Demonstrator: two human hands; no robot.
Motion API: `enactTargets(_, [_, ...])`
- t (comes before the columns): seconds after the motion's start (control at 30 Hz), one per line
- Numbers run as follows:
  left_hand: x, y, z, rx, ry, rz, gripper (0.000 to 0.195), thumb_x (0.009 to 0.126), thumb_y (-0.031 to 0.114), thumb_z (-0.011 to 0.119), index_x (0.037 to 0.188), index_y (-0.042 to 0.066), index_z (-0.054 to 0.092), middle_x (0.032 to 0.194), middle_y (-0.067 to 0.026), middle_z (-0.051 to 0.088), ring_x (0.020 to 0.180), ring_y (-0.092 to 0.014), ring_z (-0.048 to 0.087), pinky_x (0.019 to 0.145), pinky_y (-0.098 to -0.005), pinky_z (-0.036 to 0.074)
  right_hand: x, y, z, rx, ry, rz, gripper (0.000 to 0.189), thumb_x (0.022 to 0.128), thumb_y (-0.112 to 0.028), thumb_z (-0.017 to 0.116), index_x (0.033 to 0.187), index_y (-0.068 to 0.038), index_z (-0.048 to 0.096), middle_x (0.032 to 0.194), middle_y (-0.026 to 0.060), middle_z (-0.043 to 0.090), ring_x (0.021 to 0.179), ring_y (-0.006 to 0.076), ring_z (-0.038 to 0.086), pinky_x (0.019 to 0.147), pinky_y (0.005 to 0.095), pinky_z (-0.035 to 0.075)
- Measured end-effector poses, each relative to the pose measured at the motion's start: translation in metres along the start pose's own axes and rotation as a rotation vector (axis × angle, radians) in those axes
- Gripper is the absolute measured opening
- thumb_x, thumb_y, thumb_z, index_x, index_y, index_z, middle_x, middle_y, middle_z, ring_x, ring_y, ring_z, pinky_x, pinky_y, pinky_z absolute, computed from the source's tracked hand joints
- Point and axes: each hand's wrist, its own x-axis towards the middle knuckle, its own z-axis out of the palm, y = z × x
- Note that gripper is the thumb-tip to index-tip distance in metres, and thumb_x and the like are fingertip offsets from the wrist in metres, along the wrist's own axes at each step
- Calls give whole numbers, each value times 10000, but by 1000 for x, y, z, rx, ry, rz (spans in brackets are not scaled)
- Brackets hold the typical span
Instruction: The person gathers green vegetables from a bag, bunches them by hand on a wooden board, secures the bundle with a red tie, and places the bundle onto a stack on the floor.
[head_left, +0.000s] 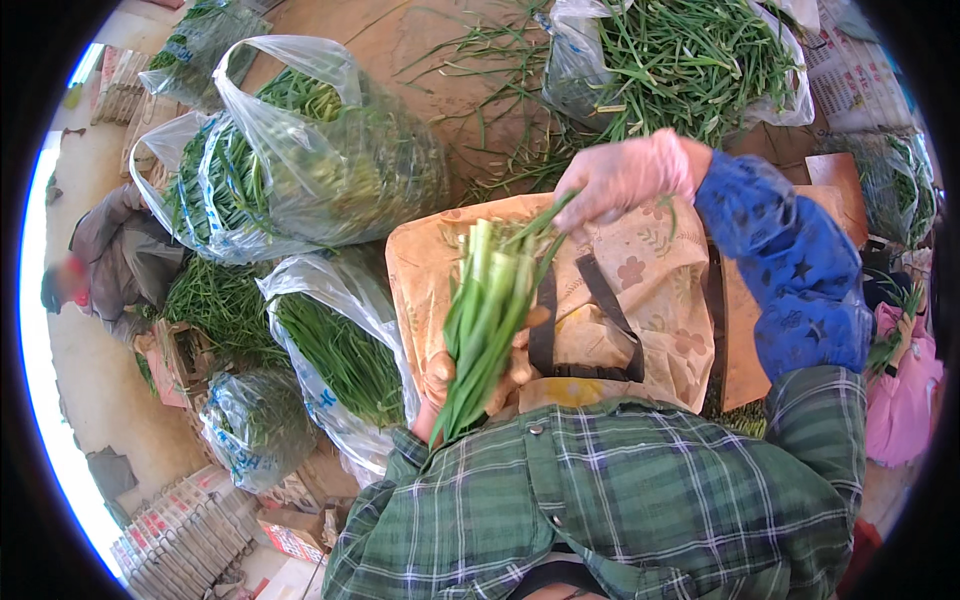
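My left hand (517, 367), in a tan glove, is wrapped around a bunch of green leafy stalks (491, 300) that look like garlic chives. Their pale cut ends point away from me and the leaves hang toward my shirt. At the bunch's upper right, my right hand (626, 180) wears a pale pink glove and is blurred. Its fingertips pinch a thin green leaf (547, 217) beside the pale ends. Beneath both hands lies a tan flower-printed cloth (645, 277) with a dark strap (611, 304) across it.
Clear plastic bags of greens stand at the upper left (375, 165), near left (337, 352) and upper right (675, 67). Loose leaves (495, 82) litter the brown surface. One person (135, 255) is at far left; another, in pink (904, 382), holds greens at far right.
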Motion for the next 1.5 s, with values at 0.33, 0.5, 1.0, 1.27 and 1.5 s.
enactTargets(0.33, [2,3,3,11,-25,-1,762,671,175,725,1315,-25,369,1118,-218,577,870,-333,627,698,-426,547,-73,14,-101,-848,1128,240,428,849,-356,586,1118,-31,509,1022,130,555,940,209,535,804,314,442])
enactTargets(0.5, [1,3,4,22,-15,-1,760,670,166,725,1315,-25,370,1120,-215,577,876,-331,627,703,-424,547,-8,18,15,87,356,-203,749,815,-354,655,1367,6,299,1324,164,427,1220,249,419,1020,331,354])
enactTargets(1.0, [4,8,3,19,-30,-12,754,668,140,722,1315,-26,372,1128,-207,577,893,-324,626,719,-420,547,-15,1,-27,-1559,1067,150,198,810,-108,539,1004,-68,553,899,118,611,783,273,632,625,342,544])
enactTargets(1.27, [15,63,36,586,476,-94,720,634,199,721,1258,-31,447,1091,-173,594,883,-288,625,804,-394,517,19,62,72,954,213,-63,845,809,-689,436,1359,-52,352,1273,190,499,1170,327,480,992,462,353])
enactTargets(1.5, [17,40,43,494,411,-56,584,726,29,673,1271,11,467,1173,-113,581,1043,-227,572,911,-347,456,55,58,119,1080,379,-248,425,900,-376,539,1182,-58,527,1080,86,618,957,196,616,824,346,501])
